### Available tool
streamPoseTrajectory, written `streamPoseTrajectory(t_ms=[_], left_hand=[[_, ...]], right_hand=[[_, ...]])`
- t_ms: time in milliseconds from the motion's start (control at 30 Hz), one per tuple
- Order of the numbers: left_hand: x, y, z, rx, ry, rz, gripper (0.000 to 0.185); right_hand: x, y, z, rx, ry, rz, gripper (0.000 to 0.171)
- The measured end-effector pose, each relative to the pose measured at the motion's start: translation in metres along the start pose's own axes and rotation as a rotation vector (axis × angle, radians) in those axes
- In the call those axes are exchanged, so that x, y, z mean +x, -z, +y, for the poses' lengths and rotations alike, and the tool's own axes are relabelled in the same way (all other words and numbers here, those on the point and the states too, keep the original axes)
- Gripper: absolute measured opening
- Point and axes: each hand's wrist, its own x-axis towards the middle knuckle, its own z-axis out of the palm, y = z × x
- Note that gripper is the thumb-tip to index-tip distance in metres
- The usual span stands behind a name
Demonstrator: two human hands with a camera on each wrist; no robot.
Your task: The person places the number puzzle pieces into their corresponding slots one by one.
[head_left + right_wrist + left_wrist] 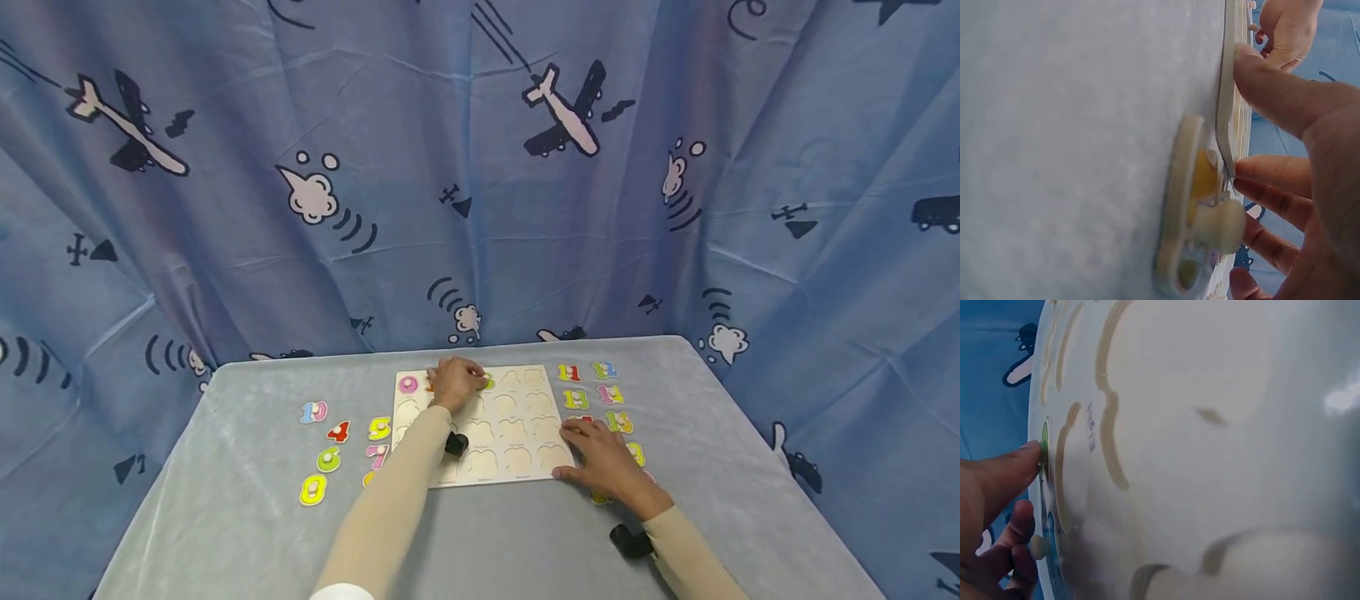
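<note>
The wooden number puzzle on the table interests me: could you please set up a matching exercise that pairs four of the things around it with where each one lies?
Things:
1. left hand
2. right hand
3. red number 4 piece
4. pink number 0 piece

Places:
A. seated in the pale wooden puzzle board, far left corner
B. loose on the grey tablecloth, left of the board
C. at the board's far edge, fingers curled on a green piece
D. resting flat at the board's near right corner

Pairs: 1-C, 2-D, 3-B, 4-A
</note>
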Motion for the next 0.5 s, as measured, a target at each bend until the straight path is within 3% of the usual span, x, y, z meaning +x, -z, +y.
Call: streamPoseTrajectory(t_ms=[300,500], left_hand=[[-0.007,0.007,0.003,0.048,-0.008,-0.027,0.008],[-0.008,0.028,0.014,-0.114,-0.084,-0.012,0.012]], right_hand=[[0.000,-0.003,-0.002,-0.004,0.007,-0.013,0.078],[0.001,-0.003,0.001,-0.023,0.023,0.004,0.076]])
